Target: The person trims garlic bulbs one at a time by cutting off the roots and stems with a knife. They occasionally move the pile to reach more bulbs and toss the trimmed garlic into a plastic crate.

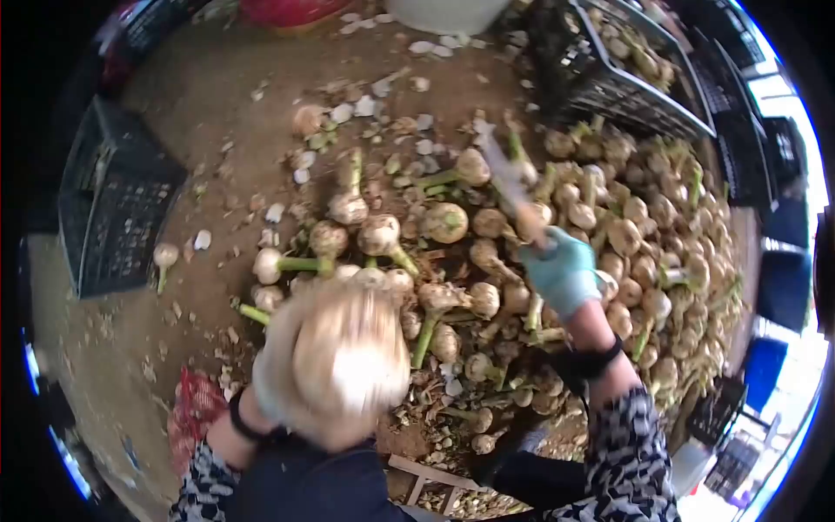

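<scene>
My right hand (561,271), in a pale green glove, is wrapped round the wooden handle of a knife (504,170), whose blurred blade points up and left over the bulbs. A large pale bulb (335,352), smeared by motion, fills the lower middle of the view at my left hand (268,383). Most of that hand is hidden behind the bulb, with only its edge and the wrist showing. Between and beyond both hands, bulbs with green stems (445,223) lie on the dirt floor.
A big heap of bulbs (626,235) spreads on the right. Behind it stands a black crate (644,87) holding more bulbs. Another dark crate (122,209) is at the left. A red mesh bag (196,409) lies by my left wrist, and a wooden frame (430,478) is below.
</scene>
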